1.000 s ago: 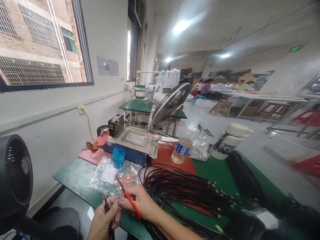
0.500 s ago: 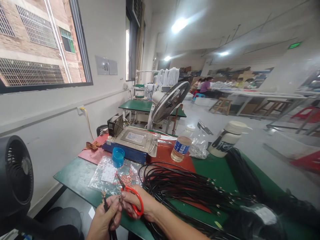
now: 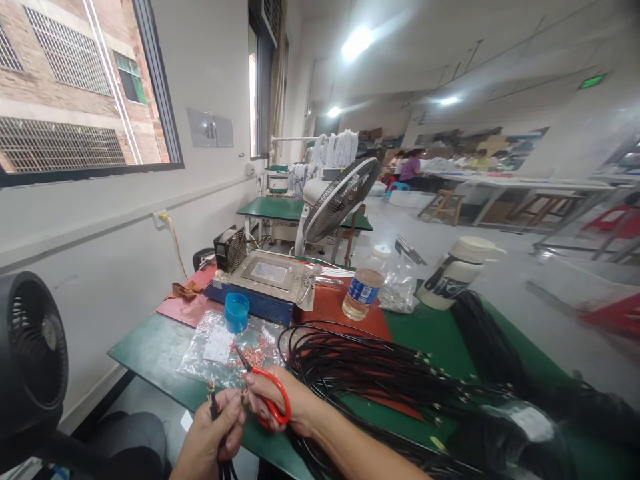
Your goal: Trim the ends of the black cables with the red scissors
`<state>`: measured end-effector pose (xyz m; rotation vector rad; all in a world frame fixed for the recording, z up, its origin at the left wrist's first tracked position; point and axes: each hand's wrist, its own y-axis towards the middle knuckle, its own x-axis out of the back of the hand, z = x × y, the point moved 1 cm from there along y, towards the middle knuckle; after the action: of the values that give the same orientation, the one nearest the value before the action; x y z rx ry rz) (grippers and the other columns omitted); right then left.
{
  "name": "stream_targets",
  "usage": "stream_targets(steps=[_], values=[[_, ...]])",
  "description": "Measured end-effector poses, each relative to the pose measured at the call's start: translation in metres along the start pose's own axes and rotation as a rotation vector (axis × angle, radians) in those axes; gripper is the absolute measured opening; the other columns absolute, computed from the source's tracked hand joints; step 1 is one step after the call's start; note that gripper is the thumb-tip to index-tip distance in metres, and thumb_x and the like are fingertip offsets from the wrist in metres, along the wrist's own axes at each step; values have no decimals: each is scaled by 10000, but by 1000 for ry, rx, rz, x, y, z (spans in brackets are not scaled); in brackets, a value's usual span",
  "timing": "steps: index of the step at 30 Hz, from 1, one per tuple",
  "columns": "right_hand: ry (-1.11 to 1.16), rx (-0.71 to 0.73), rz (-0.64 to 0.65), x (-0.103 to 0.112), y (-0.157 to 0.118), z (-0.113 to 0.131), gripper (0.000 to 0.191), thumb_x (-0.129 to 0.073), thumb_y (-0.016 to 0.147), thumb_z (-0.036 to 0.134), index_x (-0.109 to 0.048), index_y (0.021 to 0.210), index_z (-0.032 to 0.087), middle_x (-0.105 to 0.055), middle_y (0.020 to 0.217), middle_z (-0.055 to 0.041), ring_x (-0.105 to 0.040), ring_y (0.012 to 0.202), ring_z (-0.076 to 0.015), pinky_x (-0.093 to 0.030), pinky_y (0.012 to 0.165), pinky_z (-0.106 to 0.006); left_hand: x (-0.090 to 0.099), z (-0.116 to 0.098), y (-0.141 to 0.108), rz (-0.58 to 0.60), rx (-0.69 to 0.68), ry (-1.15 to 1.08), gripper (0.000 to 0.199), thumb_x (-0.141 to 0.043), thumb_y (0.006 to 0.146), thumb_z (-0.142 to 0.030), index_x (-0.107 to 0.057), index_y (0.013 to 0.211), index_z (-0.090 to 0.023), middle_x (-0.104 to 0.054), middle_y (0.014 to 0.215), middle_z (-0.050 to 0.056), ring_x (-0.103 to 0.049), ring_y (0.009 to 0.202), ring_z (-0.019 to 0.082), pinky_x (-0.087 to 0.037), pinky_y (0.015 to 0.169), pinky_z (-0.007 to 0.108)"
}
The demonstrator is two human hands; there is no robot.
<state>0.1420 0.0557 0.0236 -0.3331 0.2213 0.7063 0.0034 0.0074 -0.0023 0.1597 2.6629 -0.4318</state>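
My left hand (image 3: 223,427) is closed around several black cables (image 3: 215,405), whose stripped ends show thin coloured wires fanning upward. Close beside it, my right hand (image 3: 267,399) grips a pair of red-handled scissors (image 3: 280,388), blades pointing up and left. The right fingertips also seem to pinch a wire end near the left thumb; the exact contact is too small to make out. Just beyond the hands, a clear plastic bag (image 3: 197,353) lies flat with small reddish bits (image 3: 255,353) scattered on it. A blue round cup (image 3: 237,313) stands on the bag.
A large bundle of black cables (image 3: 360,367) covers the table right of my hands. Behind stand a blue-sided metal heating device (image 3: 260,293), a bottle of liquid (image 3: 361,295) and a white jug (image 3: 453,273). A black fan (image 3: 35,340) is at left; people sit far back.
My right hand has shifted slightly right, away from the left, with the scissors in it. The left hand keeps its grip on the cables. The camera view has moved a little.
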Motion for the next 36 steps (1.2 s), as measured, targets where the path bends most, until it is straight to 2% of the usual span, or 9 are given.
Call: stream_targets(steps=[6,9,13,19,24,27,31,36], values=[[-8,-33,3,-1,-2,1,511,-662,629,586,-535,465,119,-437,319,36,-380,241,-56,-233,217,-138,-1,-9,-7,-8,28,102,409,-685,644,-547,-538,578,-171,-323,309,-110,-150,303,15,-102,349,201],[13,-88,23,-2,-4,4,480,-669,607,557,-532,456,123,-429,315,38,-365,233,-58,-226,209,-146,-1,-10,-10,-15,8,140,376,-663,693,-510,-563,596,-160,-306,338,-112,-149,333,19,-99,367,199],[25,-184,40,-4,-6,3,448,-657,612,538,-538,488,124,-439,332,41,-354,235,-52,-230,208,-142,1,-7,-10,32,-46,157,373,-644,715,-502,-569,600,-155,-298,352,-109,-150,333,14,-84,377,203],[113,-246,35,-6,0,-8,425,-650,616,528,-521,524,134,-449,358,47,-364,259,-42,-243,221,-125,-1,-6,-11,-4,-118,168,373,-660,711,-484,-579,601,-137,-429,450,-52,-210,366,5,-103,400,205],[185,-191,20,-7,3,-13,424,-711,552,509,-519,532,132,-459,363,50,-374,265,-35,-252,229,-116,-3,-7,-10,-45,-177,159,355,-700,672,-479,-633,610,-136,-459,505,-43,-271,359,2,-130,387,201],[151,-102,9,-7,2,-13,483,-666,605,580,-544,543,117,-464,363,44,-373,248,-43,-257,219,-129,-2,-8,-8,-43,-175,156,368,-682,684,-495,-630,618,-137,-457,463,-46,-242,350,3,-123,383,201],[121,5,58,-7,1,-12,535,-629,651,618,-576,552,94,-470,359,37,-383,240,-48,-277,225,-136,0,-9,-9,-63,-144,186,377,-660,702,-501,-599,600,-143,-403,396,-66,-213,347,11,-108,389,205],[120,-32,66,-7,0,-10,520,-670,610,597,-573,521,94,-466,347,35,-386,237,-51,-275,218,-133,-1,-11,-13,-98,-132,210,396,-666,685,-521,-590,600,-142,-384,395,-77,-196,354,12,-105,401,207]])
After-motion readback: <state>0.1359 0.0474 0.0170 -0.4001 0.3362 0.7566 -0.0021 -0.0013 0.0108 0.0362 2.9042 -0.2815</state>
